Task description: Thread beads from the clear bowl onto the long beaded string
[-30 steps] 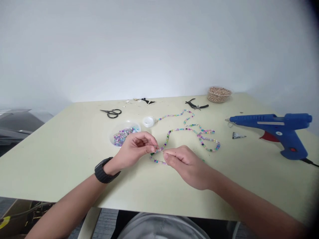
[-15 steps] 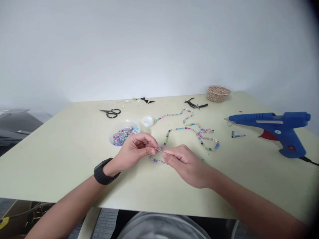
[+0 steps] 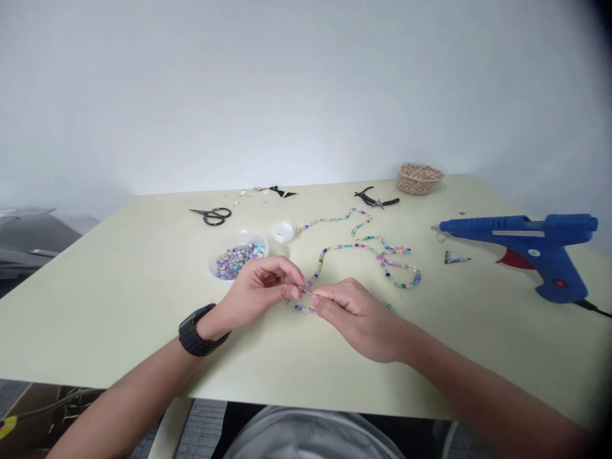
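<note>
My left hand [image 3: 261, 294] and my right hand [image 3: 356, 317] meet above the pale green table [image 3: 109, 319], fingertips almost touching. Between them is a thin metal needle [image 3: 306, 291]. My right fingers pinch its one end, and my left finger and thumb pinch the other, hiding whatever is there. A long strand of multicoloured beads [image 3: 363, 247] curves across the table, and its near loop runs under my hands. Just left of my left hand stands a round clear dish of loose beads [image 3: 238, 260].
Nearby lie a small white lid [image 3: 284, 232], black-handled scissors [image 3: 213, 216], black pliers [image 3: 375, 201], and a bowl of tan beads [image 3: 419, 179]. A blue hot glue gun [image 3: 526, 245] rests on the right, near a small dark scrap [image 3: 455, 257].
The whole scene has shifted slightly up in view. My left fingertips have moved a little right along the needle, and the bead strand has stayed in place.
</note>
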`<state>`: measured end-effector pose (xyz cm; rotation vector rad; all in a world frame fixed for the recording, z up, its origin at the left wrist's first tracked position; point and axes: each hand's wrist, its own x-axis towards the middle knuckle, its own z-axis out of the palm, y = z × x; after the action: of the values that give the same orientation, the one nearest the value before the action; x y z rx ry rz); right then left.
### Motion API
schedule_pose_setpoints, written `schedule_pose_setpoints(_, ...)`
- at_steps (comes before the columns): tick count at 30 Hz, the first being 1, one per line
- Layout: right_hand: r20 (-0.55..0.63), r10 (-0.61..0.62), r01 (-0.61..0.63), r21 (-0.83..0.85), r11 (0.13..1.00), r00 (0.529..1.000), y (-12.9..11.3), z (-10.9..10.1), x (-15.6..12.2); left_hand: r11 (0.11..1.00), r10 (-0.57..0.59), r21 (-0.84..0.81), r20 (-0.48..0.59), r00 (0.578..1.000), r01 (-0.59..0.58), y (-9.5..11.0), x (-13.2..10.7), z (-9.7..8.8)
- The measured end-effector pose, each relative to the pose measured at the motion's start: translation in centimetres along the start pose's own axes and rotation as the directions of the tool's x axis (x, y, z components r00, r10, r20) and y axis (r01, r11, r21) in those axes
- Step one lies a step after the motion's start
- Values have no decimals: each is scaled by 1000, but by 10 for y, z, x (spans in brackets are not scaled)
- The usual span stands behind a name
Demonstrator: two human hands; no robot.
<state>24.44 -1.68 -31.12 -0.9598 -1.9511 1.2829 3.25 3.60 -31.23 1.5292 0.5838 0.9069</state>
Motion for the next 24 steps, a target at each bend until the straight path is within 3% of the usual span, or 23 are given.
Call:
schedule_pose_setpoints(7, -1, 10, -10, 6, 1000, 1000, 1, 0, -1, 1000, 17, 22, -3, 1000, -17, 0, 0, 2)
schedule_pose_setpoints(24, 54, 0, 0, 5, 1000, 999, -1, 0, -1, 954, 206, 219, 17, 978, -205, -1, -3, 4)
